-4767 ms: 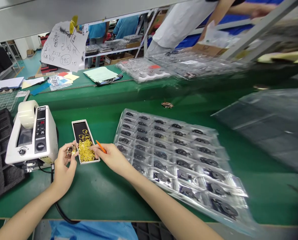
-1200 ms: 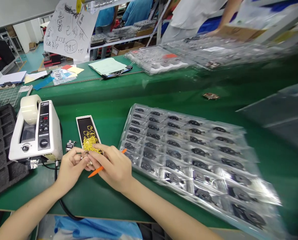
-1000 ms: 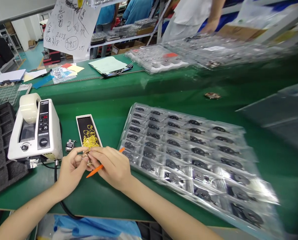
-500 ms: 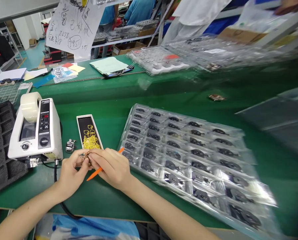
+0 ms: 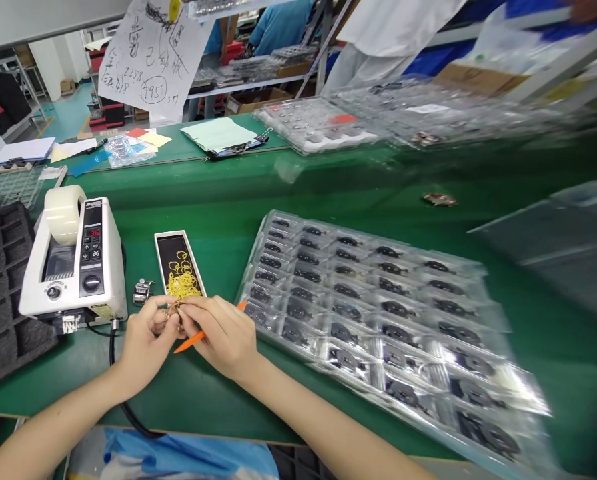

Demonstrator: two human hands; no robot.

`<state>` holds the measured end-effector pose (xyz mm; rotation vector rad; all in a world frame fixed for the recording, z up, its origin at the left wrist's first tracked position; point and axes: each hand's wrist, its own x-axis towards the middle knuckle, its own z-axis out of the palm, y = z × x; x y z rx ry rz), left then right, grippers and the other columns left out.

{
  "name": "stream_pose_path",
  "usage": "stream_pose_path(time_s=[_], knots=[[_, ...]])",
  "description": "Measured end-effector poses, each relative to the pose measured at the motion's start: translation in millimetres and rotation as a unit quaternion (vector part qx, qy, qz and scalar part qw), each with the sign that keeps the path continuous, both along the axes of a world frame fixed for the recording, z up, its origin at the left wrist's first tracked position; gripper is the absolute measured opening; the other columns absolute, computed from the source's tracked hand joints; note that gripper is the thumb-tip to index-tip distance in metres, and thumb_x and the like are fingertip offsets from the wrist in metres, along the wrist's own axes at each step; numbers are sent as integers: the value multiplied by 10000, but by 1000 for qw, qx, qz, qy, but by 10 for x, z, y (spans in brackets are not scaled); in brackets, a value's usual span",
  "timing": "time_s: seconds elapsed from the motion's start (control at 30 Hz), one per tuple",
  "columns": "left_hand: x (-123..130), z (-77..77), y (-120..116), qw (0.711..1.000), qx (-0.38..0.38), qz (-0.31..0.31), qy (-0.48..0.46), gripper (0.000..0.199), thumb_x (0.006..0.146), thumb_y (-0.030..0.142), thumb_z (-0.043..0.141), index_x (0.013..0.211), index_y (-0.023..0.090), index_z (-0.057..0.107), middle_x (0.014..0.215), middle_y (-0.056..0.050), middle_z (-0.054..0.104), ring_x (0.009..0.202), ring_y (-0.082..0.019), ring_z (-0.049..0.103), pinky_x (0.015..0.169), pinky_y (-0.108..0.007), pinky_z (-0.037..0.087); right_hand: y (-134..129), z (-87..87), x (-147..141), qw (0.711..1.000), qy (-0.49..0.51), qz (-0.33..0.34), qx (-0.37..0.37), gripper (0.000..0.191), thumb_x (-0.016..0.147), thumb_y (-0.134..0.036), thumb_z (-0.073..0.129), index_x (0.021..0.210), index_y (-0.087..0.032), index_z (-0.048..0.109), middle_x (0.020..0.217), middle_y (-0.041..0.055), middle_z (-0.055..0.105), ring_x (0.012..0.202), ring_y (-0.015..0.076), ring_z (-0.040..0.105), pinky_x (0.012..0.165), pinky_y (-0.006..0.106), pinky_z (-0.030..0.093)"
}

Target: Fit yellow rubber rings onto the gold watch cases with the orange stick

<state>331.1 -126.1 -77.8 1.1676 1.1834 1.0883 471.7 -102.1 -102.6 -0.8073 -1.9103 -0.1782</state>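
Between my hands is a small copper-coloured metal part [image 5: 179,323], mostly covered by fingers. My left hand [image 5: 147,339] is closed on it from the left, thumb and fingers pinching. My right hand [image 5: 223,333] has its fingertips at the part's upper side and also grips an orange pointed stick [image 5: 191,342], whose tip points down to the left. Whether the right fingertips pinch anything besides the stick is hidden. Just beyond the fingers lies a white-rimmed box [image 5: 159,257] with a pile of thin yellow rings [image 5: 183,283].
A white tape dispenser [image 5: 103,280] stands left, beside a metal tally counter [image 5: 143,291]. Stacked clear trays [image 5: 328,293] holding black parts fill the right. Farther off are another copper-coloured part [image 5: 439,199], a clipboard [image 5: 221,135] and a black foam tray [image 5: 8,293].
Both hands stay together around the small part, with slight finger movement. The orange stick's angle has flattened a little. The view has shifted slightly.
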Motion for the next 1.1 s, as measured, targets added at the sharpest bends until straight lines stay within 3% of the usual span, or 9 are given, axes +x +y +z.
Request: stream_pose_path(time_s=[0.13,0.2,0.3,0.4,0.53,0.7,0.97,1.1], knots=[[-16,8,78,996,-57,15,-62,280,705,370,746,777,172,562,564,36,678,524,-121,650,584,-230,547,-8,73,60,993,73,45,-78,133,876,-162,561,1000,-197,526,834,70,654,743,176,629,574,258,457],[-35,27,122,993,-84,18,-76,321,662,397,774,722,165,560,568,21,676,510,-125,642,554,-231,527,4,133,126,982,110,73,-139,86,899,-185,528,980,-208,511,809,43,613,678,153,592,522,241,418],[-67,67,166,993,-99,16,-69,312,623,368,801,691,148,590,591,-4,680,539,-133,645,546,-223,498,50,216,223,952,99,114,-268,89,942,-178,464,895,-217,528,726,-11,553,548,108,485,494,226,374],[-87,109,175,993,-94,1,-67,279,592,313,813,649,138,604,574,5,647,540,-116,621,546,-211,479,92,259,271,910,45,202,-360,117,964,-203,453,907,-215,555,749,-7,581,615,113,526,551,219,411],[-92,146,166,992,-98,-39,-71,270,580,279,805,609,141,575,537,34,579,479,-104,584,491,-208,460,91,258,272,891,21,271,-362,133,988,-225,418,935,-206,539,832,26,610,730,127,577,659,231,452],[-99,146,157,995,-70,-51,-42,281,604,253,770,571,157,508,526,46,524,428,-77,513,431,-191,402,49,239,244,911,-12,250,-328,213,1011,-259,339,853,-214,475,745,4,553,614,121,499,570,233,405],[-102,118,154,997,-52,-53,-22,226,605,224,728,555,163,516,517,46,515,434,-62,451,426,-190,390,10,238,176,869,-4,252,-426,396,1023,-430,212,695,-231,308,628,-40,395,550,114,373,530,242,340],[-98,129,161,996,-72,-45,-41,248,605,264,756,578,156,534,515,53,498,419,-52,422,421,-189,364,20,264,209,855,0,256,-452,386,1018,-457,231,745,-225,372,682,-27,461,599,117,425,572,243,368]])
